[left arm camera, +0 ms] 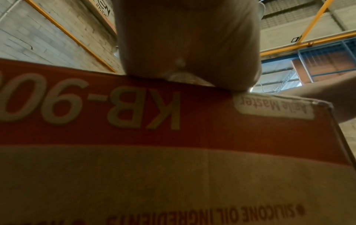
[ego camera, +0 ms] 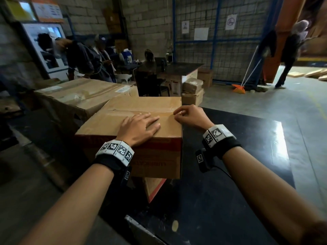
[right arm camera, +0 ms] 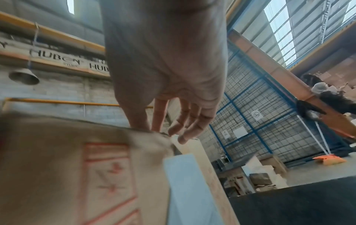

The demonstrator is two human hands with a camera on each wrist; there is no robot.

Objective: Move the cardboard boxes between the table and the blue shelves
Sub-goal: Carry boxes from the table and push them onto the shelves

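A taped cardboard box (ego camera: 123,106) with a red printed band on its near side stands at the left edge of the black table (ego camera: 230,174). My left hand (ego camera: 139,128) lies flat on the box top, fingers straight; the left wrist view shows its palm (left arm camera: 188,38) above the red band of the box (left arm camera: 173,167). My right hand (ego camera: 189,114) is at the box's top right edge with fingers curled. Its thumb and forefinger pinch that edge at the tape seam, as the right wrist view shows the hand (right arm camera: 165,60) over the box (right arm camera: 57,167).
A larger cardboard box (ego camera: 79,92) lies behind and to the left. More boxes (ego camera: 192,91) are stacked on the floor by a dark desk (ego camera: 177,68). A blue-framed wire mesh wall (ego camera: 221,41) stands at the back. People stand back left (ego camera: 85,57) and far right (ego camera: 290,50).
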